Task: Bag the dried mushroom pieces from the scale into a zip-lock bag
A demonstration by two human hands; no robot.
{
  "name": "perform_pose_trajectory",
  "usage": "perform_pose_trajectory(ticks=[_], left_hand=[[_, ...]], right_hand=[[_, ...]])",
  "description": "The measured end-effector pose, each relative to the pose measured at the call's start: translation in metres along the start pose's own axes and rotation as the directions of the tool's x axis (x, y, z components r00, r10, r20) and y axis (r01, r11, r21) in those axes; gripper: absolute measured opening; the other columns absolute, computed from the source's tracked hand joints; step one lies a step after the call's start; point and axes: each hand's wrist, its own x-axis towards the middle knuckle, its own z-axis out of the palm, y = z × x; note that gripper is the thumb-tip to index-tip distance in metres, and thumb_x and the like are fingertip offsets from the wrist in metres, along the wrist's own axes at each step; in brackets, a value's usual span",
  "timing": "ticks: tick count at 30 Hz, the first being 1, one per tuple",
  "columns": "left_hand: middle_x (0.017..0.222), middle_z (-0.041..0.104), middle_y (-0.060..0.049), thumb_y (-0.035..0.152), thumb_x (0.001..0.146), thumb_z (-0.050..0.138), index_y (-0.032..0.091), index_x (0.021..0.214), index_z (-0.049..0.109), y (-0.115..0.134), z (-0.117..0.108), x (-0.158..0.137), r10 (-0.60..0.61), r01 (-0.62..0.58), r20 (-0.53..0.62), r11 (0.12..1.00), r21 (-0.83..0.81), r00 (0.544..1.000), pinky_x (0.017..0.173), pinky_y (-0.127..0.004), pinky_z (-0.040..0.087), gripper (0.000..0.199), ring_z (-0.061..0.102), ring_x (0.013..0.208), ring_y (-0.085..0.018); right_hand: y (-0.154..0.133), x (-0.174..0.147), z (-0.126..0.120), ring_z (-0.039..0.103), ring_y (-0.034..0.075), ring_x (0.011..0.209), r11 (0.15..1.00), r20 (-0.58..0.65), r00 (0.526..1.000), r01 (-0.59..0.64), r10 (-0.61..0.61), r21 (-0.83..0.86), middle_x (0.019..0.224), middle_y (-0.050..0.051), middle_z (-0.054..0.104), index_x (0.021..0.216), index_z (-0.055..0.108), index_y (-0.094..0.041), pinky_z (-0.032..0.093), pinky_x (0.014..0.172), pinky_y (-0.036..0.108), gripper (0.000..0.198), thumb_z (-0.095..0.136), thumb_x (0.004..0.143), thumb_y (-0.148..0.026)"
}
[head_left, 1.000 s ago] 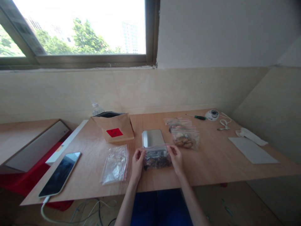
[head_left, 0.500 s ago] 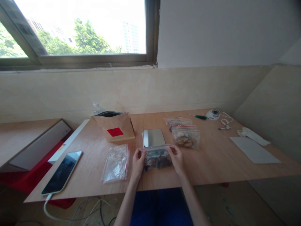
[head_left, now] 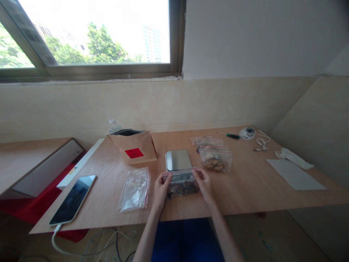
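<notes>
Between my hands is a clear zip bag (head_left: 183, 185) with dark, dried-looking pieces inside; what they are I cannot tell. My left hand (head_left: 161, 187) pinches its upper left corner, thumb on top. The upper right corner is pinched by my right hand (head_left: 204, 182). Just behind the bag lies a flat silver scale (head_left: 178, 160). To the right of it stand several filled zip bags, the front one (head_left: 216, 161) holding brown pieces. A stack of flat zip bags (head_left: 135, 190) with red seals lies left of my left hand.
A brown paper pouch (head_left: 139, 147) with a red label stands open at the back left, a plastic bottle (head_left: 114, 126) behind it. A phone (head_left: 73, 200) on a cable lies left. At right are a screwdriver (head_left: 232, 136), a white dome camera (head_left: 247, 133) and a pale sheet (head_left: 296, 174).
Both thumbs have shifted slightly along the bag's top edge, the left one inward. The bag stays in nearly the same place, and the other things have not moved.
</notes>
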Motion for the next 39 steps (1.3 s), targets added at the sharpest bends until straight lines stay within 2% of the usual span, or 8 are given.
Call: perform_pose_trajectory(ticks=[4,13,22,27,35,39], left_hand=[[0.074,0.065,-0.005,0.042,0.069,0.067,0.014,0.08,0.067,0.0011,0.0005,-0.0002,-0.015,0.015,-0.011,1.0,-0.001,1.0,0.067,-0.024,0.044,0.031,0.058,0.073,-0.017],[0.075,0.067,-0.005,0.039,0.071,0.066,0.014,0.081,0.068,0.0016,-0.0002,-0.0012,0.009,-0.01,0.021,0.999,0.031,1.0,0.066,-0.025,0.046,0.027,0.06,0.072,-0.017],[0.075,0.068,-0.005,0.04,0.067,0.068,0.014,0.081,0.069,-0.0006,-0.0005,-0.0012,-0.021,0.022,-0.037,0.999,0.024,0.999,0.066,-0.024,0.045,0.029,0.06,0.072,-0.017],[0.076,0.068,-0.004,0.039,0.069,0.067,0.015,0.08,0.07,0.003,0.0004,-0.0011,0.009,-0.009,0.015,1.0,0.005,1.0,0.068,-0.024,0.045,0.026,0.061,0.073,-0.017],[0.073,0.069,-0.005,0.037,0.07,0.067,0.014,0.081,0.069,0.0053,0.0027,-0.0038,0.012,-0.014,0.046,0.999,0.042,0.999,0.063,-0.024,0.045,0.026,0.062,0.069,-0.017],[0.074,0.068,-0.005,0.037,0.07,0.067,0.014,0.08,0.069,0.0049,0.0021,-0.0038,0.026,-0.03,0.06,0.998,0.062,0.998,0.064,-0.024,0.046,0.025,0.062,0.07,-0.017]], right_hand=[[-0.0016,-0.0005,0.0001,0.063,0.021,0.075,1.0,0.046,0.999,0.001,-0.001,-0.013,0.08,0.007,0.069,0.086,0.068,-0.016,0.049,0.068,0.031,0.035,0.062,0.073,-0.047],[-0.0006,-0.0012,-0.0028,0.062,0.02,0.073,1.0,-0.007,1.0,-0.005,0.005,-0.028,0.081,0.007,0.07,0.085,0.068,-0.015,0.048,0.066,0.03,0.034,0.063,0.073,-0.047],[0.0027,-0.002,-0.002,0.063,0.02,0.074,1.0,-0.019,1.0,-0.019,0.019,0.012,0.08,0.006,0.07,0.085,0.068,-0.016,0.05,0.064,0.029,0.035,0.064,0.071,-0.048],[-0.0029,-0.0032,-0.0014,0.062,0.018,0.068,0.998,0.009,0.999,-0.039,0.038,0.041,0.076,0.006,0.069,0.084,0.068,-0.016,0.048,0.059,0.027,0.035,0.064,0.071,-0.048],[-0.0029,-0.0029,0.0006,0.064,0.022,0.077,0.997,0.081,0.995,-0.057,0.052,0.059,0.081,0.007,0.07,0.083,0.069,-0.016,0.05,0.069,0.031,0.031,0.068,0.069,-0.043],[-0.0006,-0.003,0.0007,0.064,0.022,0.077,0.995,0.071,0.994,-0.083,0.078,0.061,0.082,0.008,0.07,0.083,0.069,-0.016,0.051,0.069,0.032,0.031,0.069,0.068,-0.043]])
